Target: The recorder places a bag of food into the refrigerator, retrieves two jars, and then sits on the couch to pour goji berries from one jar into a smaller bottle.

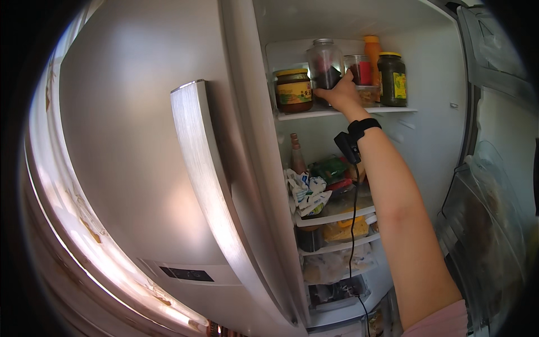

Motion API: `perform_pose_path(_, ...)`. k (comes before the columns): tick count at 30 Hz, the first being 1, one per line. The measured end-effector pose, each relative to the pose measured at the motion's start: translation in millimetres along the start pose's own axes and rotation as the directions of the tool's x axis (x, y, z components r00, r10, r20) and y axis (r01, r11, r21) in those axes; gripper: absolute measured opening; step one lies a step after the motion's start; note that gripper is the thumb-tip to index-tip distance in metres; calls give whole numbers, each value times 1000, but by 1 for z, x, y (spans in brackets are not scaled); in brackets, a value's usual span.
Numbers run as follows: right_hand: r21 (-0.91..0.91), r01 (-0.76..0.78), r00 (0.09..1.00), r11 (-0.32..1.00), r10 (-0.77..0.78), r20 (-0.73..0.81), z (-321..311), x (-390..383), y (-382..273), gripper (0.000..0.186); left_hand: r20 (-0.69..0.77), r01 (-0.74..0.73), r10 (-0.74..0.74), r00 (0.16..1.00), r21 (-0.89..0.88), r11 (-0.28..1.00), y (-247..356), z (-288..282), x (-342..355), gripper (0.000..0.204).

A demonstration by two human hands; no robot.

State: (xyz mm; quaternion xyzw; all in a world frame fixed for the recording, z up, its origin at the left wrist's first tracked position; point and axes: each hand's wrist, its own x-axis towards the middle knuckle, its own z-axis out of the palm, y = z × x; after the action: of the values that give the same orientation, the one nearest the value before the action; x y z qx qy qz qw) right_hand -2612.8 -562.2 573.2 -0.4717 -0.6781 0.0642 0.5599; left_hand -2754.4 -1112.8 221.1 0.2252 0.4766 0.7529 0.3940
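Glossy, glass-looking clear jar (318,56) at the fingers (328,95); brushed-metal door handle (202,168) left of them; crinkled plastic bag (306,188) below; matt black wrist strap (366,127) behind them

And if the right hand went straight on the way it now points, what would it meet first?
Most likely the tall, clear jar with a grey lid; the right hand seems right up against it, though contact is unclear.

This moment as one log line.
right hand: at tall clear jar, hold unclear; place: upper fridge shelf; left hand: not in view
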Motion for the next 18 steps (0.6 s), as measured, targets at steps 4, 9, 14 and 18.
perform_pose_path(4, -69, -24, 993, 997, 15, -120, -13, -8, 6, 112, -1, 7, -7, 1000, -8, 1000, -5, -2, 6, 66)
perform_pose_path(9, -150, -29, 981, 988, -1, -197, -24, -12, 13, 111, 19, 2, -2, 1000, 9, 1000, -4, 4, 12, 67)
perform_pose_path(14, -235, -21, 974, 972, -33, -225, -30, -13, 11, 111, 21, 33, -34, 999, 24, 999, -4, 6, 9, 67)
perform_pose_path(18, -242, -31, 975, 970, -25, -223, -24, -14, 13, 111, 20, 40, -41, 999, 27, 999, -7, 2, 8, 67)
